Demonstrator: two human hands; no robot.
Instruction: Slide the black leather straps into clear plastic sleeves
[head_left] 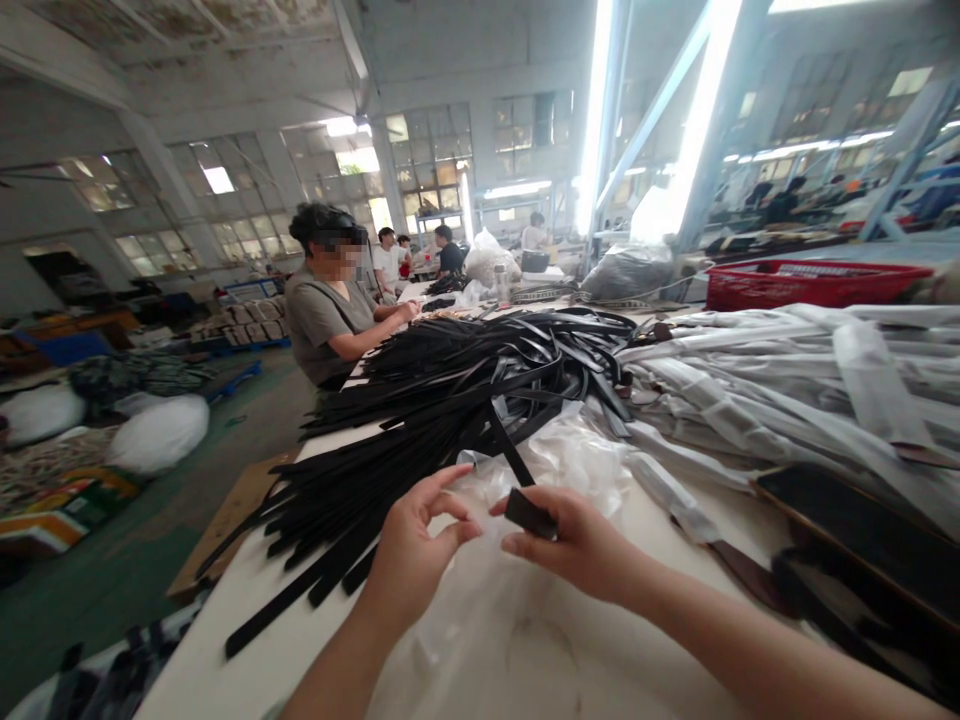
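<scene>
A black strap (512,445) runs from the pile down into my right hand (577,540), whose fingers and thumb are closed around its end. Just left of it, my left hand (424,535) is curved with its thumb and fingers apart, and I see nothing gripped in it. Thin clear plastic (581,450) lies crumpled behind both hands, close to the left fingertips; whether they touch it I cannot tell. Beyond the hands spreads a large heap of flat black straps (420,390), several with their ends pointing toward me on the white table (315,645).
To the right lie straps in whitish wrapping (750,385), with a dark flat object (862,530) in front. A red basket (817,285) stands behind them. Across the heap a person in a grey shirt (322,315) works at the table. White sacks (161,435) sit on the floor at left.
</scene>
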